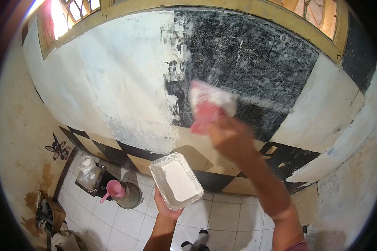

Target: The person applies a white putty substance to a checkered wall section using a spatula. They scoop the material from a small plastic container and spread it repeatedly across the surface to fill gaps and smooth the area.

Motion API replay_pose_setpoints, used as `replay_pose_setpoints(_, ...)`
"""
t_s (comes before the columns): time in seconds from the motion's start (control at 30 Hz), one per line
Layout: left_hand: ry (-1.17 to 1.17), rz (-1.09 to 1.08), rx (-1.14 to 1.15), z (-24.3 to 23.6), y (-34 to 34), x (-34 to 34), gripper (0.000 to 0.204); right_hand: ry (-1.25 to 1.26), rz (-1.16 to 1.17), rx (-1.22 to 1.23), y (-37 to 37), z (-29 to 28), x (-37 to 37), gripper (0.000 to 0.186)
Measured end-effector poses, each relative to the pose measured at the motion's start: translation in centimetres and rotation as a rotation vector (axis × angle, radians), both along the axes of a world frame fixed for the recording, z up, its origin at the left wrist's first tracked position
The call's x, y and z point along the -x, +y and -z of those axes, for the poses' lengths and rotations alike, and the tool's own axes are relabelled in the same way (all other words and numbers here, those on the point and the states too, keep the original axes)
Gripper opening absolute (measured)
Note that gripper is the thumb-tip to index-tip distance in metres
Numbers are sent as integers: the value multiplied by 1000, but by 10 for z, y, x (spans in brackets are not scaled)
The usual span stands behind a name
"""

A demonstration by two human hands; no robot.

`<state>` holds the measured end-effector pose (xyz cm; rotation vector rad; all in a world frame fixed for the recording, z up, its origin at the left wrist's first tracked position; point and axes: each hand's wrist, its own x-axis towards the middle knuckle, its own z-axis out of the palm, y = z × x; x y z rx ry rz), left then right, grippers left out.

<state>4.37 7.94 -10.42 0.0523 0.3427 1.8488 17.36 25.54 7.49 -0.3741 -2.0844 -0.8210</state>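
My left hand [168, 209] holds a rectangular tub [159, 162] from below, its rim crusted white. White paste [180, 182] lies inside it. Raised to the wall [132, 83], my right hand [228, 134] is closed on a flat pink tool smeared with white [209, 106]. Motion blurs the tool, so its exact kind is unclear; it is at or close to the black painted patch [255, 54]. White coating covers the wall to the left of that patch, with a ragged border between them.
Yellow window frames [155, 6] run along the top. Down on the white tiled floor [222, 215] at left stand a grey bucket [130, 197] with a pink dipper [115, 189] and a clear container with a white top [88, 173]. Cluttered items [50, 215] sit in the lower left corner.
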Motion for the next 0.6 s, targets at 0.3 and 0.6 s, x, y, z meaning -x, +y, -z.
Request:
replay_pose_setpoints(0.3,-21,30,2,3,13,-9,57,63,341,227,96,34,18,17)
replay_pose_setpoints(0.6,-18,8,2,1,8,-2,58,131,76,226,13,-39,39,16)
